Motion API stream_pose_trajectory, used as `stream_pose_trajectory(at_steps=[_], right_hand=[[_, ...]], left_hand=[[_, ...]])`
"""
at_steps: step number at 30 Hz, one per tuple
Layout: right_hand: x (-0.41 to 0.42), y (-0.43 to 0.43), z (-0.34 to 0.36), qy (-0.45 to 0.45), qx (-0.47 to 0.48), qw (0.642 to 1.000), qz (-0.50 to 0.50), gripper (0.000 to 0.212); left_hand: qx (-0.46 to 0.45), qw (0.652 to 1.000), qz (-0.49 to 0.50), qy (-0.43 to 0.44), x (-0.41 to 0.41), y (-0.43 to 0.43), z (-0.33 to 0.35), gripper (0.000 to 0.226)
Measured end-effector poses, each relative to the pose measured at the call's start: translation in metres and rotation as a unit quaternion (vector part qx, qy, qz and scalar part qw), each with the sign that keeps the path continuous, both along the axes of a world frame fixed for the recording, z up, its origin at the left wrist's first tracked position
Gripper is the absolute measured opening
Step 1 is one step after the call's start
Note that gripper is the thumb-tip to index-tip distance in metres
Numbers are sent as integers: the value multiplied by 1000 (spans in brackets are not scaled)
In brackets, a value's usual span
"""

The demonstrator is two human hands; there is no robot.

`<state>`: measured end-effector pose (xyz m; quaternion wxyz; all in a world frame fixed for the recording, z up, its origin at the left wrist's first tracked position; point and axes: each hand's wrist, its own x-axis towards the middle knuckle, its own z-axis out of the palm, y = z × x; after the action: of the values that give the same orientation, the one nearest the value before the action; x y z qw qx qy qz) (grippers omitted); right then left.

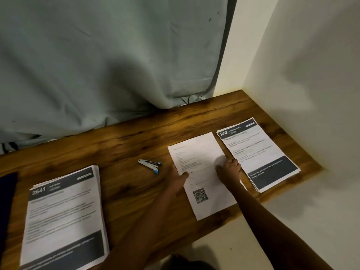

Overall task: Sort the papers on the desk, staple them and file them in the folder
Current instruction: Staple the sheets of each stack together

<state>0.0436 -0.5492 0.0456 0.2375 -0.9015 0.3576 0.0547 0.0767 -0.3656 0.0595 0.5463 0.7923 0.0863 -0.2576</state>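
Sorting, our left hand [178, 178] pinched the QR sheet [202, 152] right of the stapler [151, 165]; right hand [229, 170] touched it, grip unclear; stapling seemed next.

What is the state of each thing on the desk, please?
Middle sheet: flat, a hand at each side edge.
Left hand: grips its left edge, thumb on top.
Right hand: fingers bent, on its right edge.
Stapler: lying on the desk, untouched.
Left pile: stacked, untouched.
Right pile: stacked, untouched.
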Motion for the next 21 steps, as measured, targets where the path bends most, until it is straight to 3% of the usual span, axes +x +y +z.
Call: stream_pose_trajectory(at_steps=[6,9,13,18,21], right_hand=[[9,-6,-1,17,46,998,-41,63],[9,-9,3,12,51,997,-51,66],[7,-11,9,-17,61,997,-40,54],[12,-12,12,-151,180,971,-50,42],[23,-8,32,-277,290,911,-100,20]], left_hand=[[-12,997,72,20,9,0,-8,39],[-3,996,84,27,14,0,-10,31],[10,996,80,31,16,-2,-11,20],[71,994,67,-53,23,-1,-7,16],[54,982,71,-168,36,-3,26,24]])
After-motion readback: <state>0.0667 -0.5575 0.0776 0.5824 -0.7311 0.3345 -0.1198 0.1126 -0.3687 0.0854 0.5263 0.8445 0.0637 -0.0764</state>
